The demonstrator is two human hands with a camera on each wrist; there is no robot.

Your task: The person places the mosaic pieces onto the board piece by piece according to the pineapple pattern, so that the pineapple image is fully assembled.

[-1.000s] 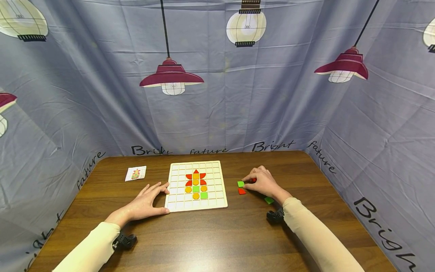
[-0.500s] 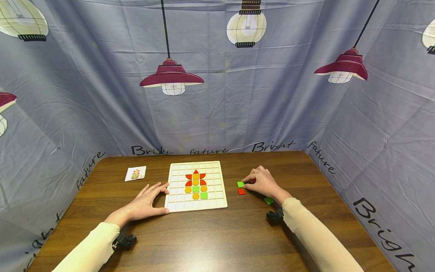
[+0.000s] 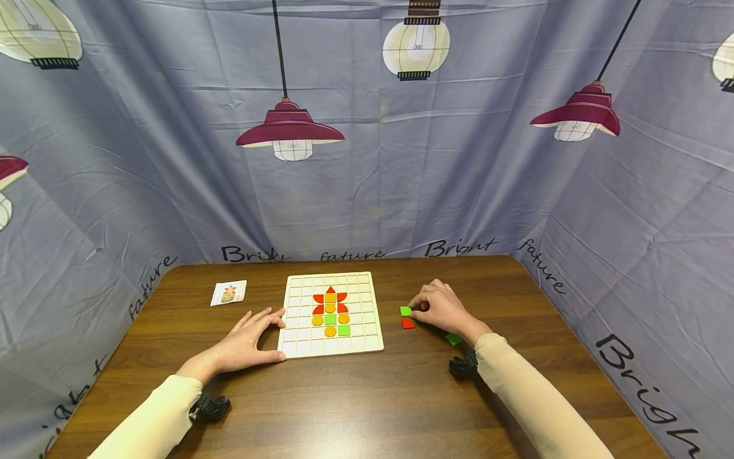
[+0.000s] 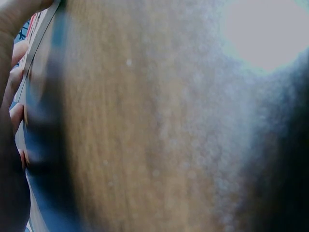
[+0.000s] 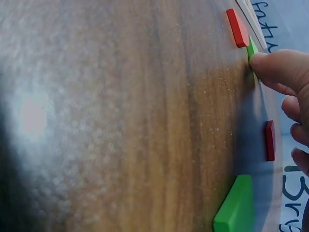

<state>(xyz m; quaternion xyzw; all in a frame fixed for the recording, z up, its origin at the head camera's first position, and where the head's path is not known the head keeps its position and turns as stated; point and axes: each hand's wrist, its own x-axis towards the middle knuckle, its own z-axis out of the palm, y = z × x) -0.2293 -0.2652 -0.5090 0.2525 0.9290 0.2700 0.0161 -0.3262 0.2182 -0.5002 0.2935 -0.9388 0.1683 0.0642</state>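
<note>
A pale square grid board (image 3: 367,319) lies on the table, with red, yellow and green pieces set in its middle. My left hand (image 3: 243,343) rests at the board's left edge, its thumb at the near left corner and fingertips further up the side. To the right of the board, my right hand (image 3: 443,309) pinches a small green tile (image 3: 405,311) between thumb and index finger. A red tile (image 3: 408,324) lies just nearer than it. By my right wrist is another green tile (image 3: 453,339). The right wrist view shows a dark red piece (image 5: 270,140) under the fingers.
A small printed card (image 3: 229,293) with a coloured pattern lies left of the board. The brown wooden table (image 3: 344,401) ends at a grey-blue curtain (image 3: 344,210) behind. Black wrist straps sit on both wrists.
My right hand has shifted very slightly, and the red piece beneath it is now hidden in the head view. My left hand and the board stay put.
</note>
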